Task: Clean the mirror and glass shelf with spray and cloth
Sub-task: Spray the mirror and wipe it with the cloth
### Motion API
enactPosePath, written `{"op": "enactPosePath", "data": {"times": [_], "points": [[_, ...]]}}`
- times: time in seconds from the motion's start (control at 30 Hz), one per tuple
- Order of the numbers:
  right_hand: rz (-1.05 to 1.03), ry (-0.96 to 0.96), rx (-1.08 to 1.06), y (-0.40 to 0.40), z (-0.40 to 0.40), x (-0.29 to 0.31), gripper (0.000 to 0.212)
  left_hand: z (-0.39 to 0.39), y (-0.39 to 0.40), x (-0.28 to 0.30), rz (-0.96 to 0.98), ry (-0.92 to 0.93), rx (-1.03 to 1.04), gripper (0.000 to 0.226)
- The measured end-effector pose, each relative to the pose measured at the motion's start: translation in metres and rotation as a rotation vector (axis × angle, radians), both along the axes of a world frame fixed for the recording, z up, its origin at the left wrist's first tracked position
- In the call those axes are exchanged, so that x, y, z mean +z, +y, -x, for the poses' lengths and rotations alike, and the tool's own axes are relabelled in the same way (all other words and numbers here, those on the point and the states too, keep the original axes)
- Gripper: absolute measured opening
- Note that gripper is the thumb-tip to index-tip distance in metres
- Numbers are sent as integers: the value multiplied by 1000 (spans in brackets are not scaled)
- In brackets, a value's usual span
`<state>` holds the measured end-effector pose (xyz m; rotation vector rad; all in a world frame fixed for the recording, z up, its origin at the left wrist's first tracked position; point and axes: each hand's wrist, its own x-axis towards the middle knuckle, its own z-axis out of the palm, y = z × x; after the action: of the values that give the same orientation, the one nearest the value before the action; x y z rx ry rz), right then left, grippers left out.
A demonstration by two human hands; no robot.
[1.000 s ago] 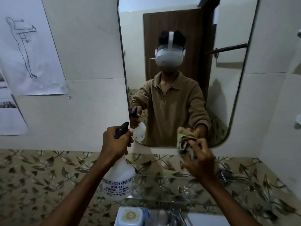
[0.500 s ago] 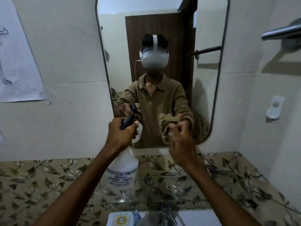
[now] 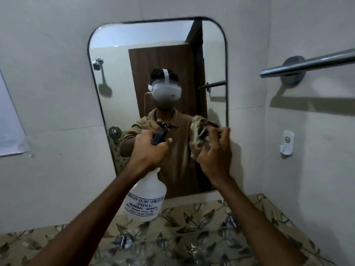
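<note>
A rounded wall mirror (image 3: 119, 77) hangs straight ahead and reflects a person in a brown top with a white headset. My left hand (image 3: 151, 150) grips the black trigger head of a white spray bottle (image 3: 146, 198), held up in front of the mirror's lower middle with the nozzle toward the glass. My right hand (image 3: 215, 156) holds a crumpled tan cloth (image 3: 199, 135) close to the mirror's lower right part. Below, the glass shelf (image 3: 172, 244) juts from the leaf-patterned tiles on metal brackets.
A steel towel rail (image 3: 307, 64) sticks out from the right wall at head height. A small white wall fitting (image 3: 287, 144) sits below it. A paper sheet (image 3: 9, 121) hangs on the left wall. Leaf-patterned tiles (image 3: 211, 217) run under the mirror.
The view has tilted up, so the whole mirror shows. Both hands have risen: the bottle is higher before the glass and the cloth is up near the mirror's lower right.
</note>
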<state>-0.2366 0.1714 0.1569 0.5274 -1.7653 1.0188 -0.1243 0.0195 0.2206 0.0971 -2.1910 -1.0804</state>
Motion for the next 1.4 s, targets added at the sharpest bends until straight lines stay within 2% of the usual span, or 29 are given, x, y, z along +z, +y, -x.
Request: {"op": "enactPosePath", "data": {"times": [0.1, 0.17, 0.23, 0.3, 0.4, 0.5, 0.53, 0.6, 0.63, 0.7, 0.73, 0.77, 0.83, 1.0, 1.1, 1.23, 1.33, 1.4], "points": [[-276, 183, 59, -10, -2, -20, 39, 8, 17, 20, 21, 2, -50, 25], [-291, 244, 120, -9, 4, -41, 57, 12, 28, 37, 82, 14, -79, 18], [-284, 197, 148, -7, 8, -59, 75, 15, 37, 53, 145, 48, -117, 14], [-331, 118, 121, -8, 9, -68, 80, 21, 42, 66, 154, 83, -163, 18], [-332, 140, 108, -6, 9, -67, 71, 29, 46, 82, 76, 60, -222, 26], [-329, 173, 29, -5, 11, -63, 79, 33, 54, 90, 17, 29, -288, 28], [-317, 200, -12, -6, 14, -63, 75, 33, 57, 92, 28, 65, -270, 25], [-303, 248, -79, -9, 21, -63, 50, 31, 60, 96, 87, 159, -192, 23], [-292, 255, -99, -9, 24, -60, 53, 30, 61, 99, 107, 198, -165, 24], [-241, 165, -36, -8, 28, -54, 84, 29, 57, 105, 108, 251, -128, 24], [-200, 111, -2, -6, 25, -47, 91, 27, 54, 109, 103, 268, -110, 26], [-157, 81, 27, -4, 22, -37, 89, 25, 50, 113, 94, 270, -100, 28], [-33, 87, 60, 1, 18, -10, 72, 20, 45, 121, 72, 257, -99, 27], [260, 111, 10, 3, 18, 80, 42, 17, 43, 138, 47, 256, -86, 31], [271, 124, -8, 5, 20, 118, 40, 19, 45, 146, 55, 272, -69, 37], [265, 167, -34, 11, 25, 147, 39, 11, 43, 157, 39, 243, -88, 27], [349, 139, -55, 14, 27, 166, 39, 6, 37, 159, 43, 206, -109, 27], [410, 102, -57, 13, 26, 179, 38, 5, 31, 157, 46, 219, -47, 28]]}}
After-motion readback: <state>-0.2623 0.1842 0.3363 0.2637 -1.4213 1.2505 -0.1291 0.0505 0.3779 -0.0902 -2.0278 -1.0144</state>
